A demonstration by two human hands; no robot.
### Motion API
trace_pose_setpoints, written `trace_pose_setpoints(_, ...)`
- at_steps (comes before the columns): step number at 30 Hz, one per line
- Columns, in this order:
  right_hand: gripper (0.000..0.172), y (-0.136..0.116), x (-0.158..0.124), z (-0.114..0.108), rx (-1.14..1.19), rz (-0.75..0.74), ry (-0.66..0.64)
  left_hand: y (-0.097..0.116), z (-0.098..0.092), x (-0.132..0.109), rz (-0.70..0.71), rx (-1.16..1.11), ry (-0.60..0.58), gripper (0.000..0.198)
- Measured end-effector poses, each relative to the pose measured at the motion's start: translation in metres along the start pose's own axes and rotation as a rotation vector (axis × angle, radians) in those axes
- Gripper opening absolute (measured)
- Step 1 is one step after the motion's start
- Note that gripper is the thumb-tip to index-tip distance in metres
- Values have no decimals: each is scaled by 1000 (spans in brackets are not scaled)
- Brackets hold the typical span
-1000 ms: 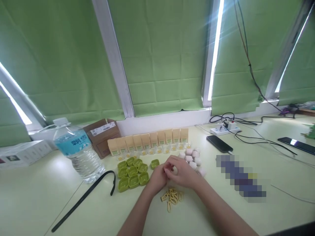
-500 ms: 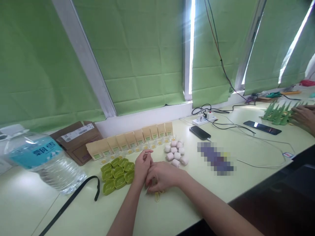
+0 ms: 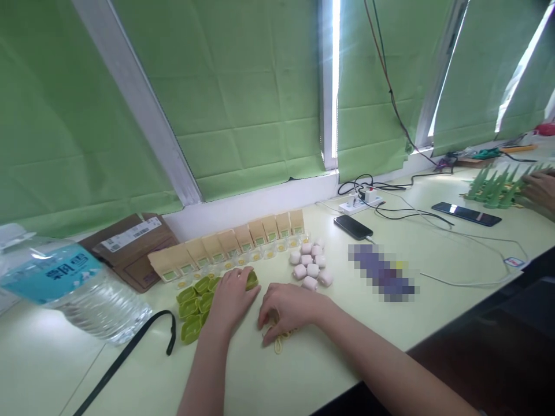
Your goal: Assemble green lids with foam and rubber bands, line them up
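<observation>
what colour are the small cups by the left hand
The small cups by the left hand are yellowish green, seen in the head view.

From here I see my left hand [image 3: 234, 294] palm-down at lower centre, thumb spread; my right hand [image 3: 289, 309], just right, curls downward. Both bare forearms [image 3: 373, 355] rise from the bottom edge.

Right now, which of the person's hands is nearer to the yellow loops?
Right: the right hand is over the yellow loops, partly hiding them; the left hand is farther off, at the green cups.
</observation>
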State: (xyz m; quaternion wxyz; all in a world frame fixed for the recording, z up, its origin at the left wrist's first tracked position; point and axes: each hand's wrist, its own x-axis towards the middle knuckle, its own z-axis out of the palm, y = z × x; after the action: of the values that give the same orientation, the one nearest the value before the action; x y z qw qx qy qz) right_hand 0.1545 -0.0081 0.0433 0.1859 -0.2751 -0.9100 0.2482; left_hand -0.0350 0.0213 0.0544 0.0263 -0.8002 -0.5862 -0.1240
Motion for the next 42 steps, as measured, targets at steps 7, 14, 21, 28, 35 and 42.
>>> trace_pose_setpoints(7, 16, 2, 3, 8, 18, 4, 13, 12, 10, 0, 25, 13, -52, 41)
trace_pose_setpoints(14, 11, 4, 4, 9, -6, -33, 104, 20, 13, -1, 64, 1, 5, 36)
trace_pose_setpoints(21, 12, 3, 2, 1, 9, -33, 175, 23, 15, 1, 36, -24, 107, 33)
trace_pose_setpoints(28, 16, 4, 0, -13, 76, 33, 492, 23, 13, 1, -16, -66, 198, 39)
trace_pose_setpoints(35, 20, 19, 7, -9, 185, 88, 791, 41, 30, 2, -2, -453, 358, 34)
trace_pose_setpoints(42, 24, 22, 6, -8, 276, 119, 892, 52, 45, 6, 40, -663, 256, 42)
